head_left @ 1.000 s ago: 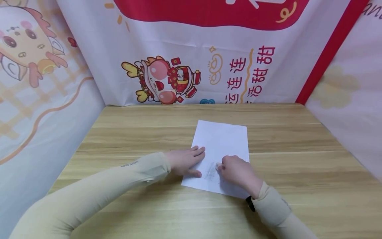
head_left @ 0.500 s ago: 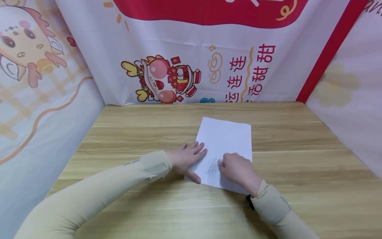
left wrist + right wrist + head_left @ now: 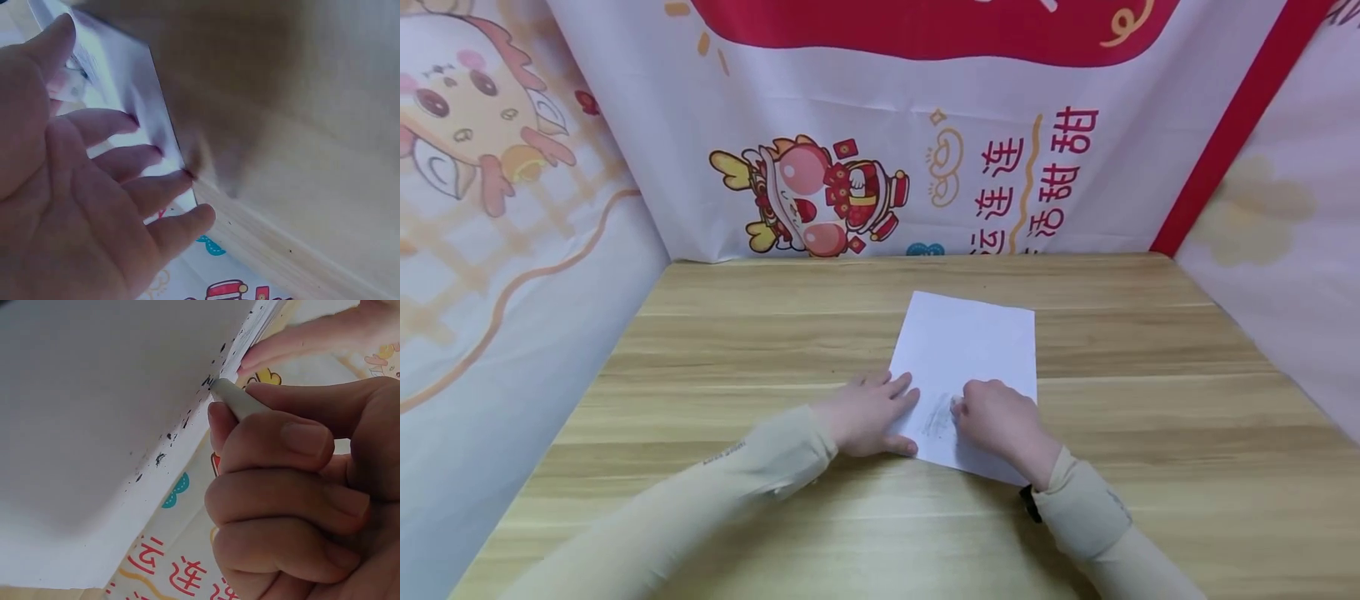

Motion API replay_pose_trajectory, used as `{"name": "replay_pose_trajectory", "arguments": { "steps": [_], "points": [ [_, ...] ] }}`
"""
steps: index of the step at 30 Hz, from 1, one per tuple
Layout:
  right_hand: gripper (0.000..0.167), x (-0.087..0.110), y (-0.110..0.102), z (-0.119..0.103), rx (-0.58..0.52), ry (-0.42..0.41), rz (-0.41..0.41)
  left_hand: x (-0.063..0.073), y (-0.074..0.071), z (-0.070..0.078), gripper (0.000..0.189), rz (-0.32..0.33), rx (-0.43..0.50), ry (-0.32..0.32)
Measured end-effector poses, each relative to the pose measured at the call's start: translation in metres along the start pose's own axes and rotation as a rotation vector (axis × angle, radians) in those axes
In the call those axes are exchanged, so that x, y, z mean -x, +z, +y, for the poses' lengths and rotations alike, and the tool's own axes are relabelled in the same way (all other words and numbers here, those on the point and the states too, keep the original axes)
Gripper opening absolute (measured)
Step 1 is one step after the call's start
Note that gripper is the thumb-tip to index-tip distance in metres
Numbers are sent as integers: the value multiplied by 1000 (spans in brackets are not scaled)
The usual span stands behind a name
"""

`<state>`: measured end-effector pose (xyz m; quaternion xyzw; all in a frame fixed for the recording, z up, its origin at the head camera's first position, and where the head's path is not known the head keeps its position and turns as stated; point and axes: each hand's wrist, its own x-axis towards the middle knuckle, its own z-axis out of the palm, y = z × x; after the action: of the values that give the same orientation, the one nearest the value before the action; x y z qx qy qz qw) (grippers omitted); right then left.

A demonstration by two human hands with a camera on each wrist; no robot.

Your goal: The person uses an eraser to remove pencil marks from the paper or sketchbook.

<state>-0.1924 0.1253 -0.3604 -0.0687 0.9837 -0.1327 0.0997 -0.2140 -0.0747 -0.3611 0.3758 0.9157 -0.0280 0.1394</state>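
A sheet of white paper [image 3: 973, 342] lies on the table, with a grey smudged patch of scribble [image 3: 937, 417] on its lower part. The right hand [image 3: 1000, 421] pinches a small whitish eraser [image 3: 236, 400] between thumb and fingers, its tip on the paper beside the scribble. Dark crumbs [image 3: 160, 459] are scattered around that tip in the right wrist view. With fingers spread, the left hand [image 3: 868, 414] rests on the sheet's lower left edge. The eraser is mostly hidden by the right hand in the head view.
The wood-grain table [image 3: 760, 333] reaches back to a printed cloth [image 3: 850, 92] hanging behind it. More printed cloth hangs at the left side [image 3: 550, 242] and the right side [image 3: 1285, 275].
The paper has slid slightly away and to the right. The left hand has shifted on its edge, spreading and then settling lower. The right hand still holds the eraser against the sheet.
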Motion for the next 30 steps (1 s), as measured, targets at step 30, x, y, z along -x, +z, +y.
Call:
{"name": "replay_pose_trajectory", "arguments": {
  "steps": [30],
  "points": [
    [27,7,0,-5,-40,-78,13,12,13,1,61,153,157,-9]
  ]
}}
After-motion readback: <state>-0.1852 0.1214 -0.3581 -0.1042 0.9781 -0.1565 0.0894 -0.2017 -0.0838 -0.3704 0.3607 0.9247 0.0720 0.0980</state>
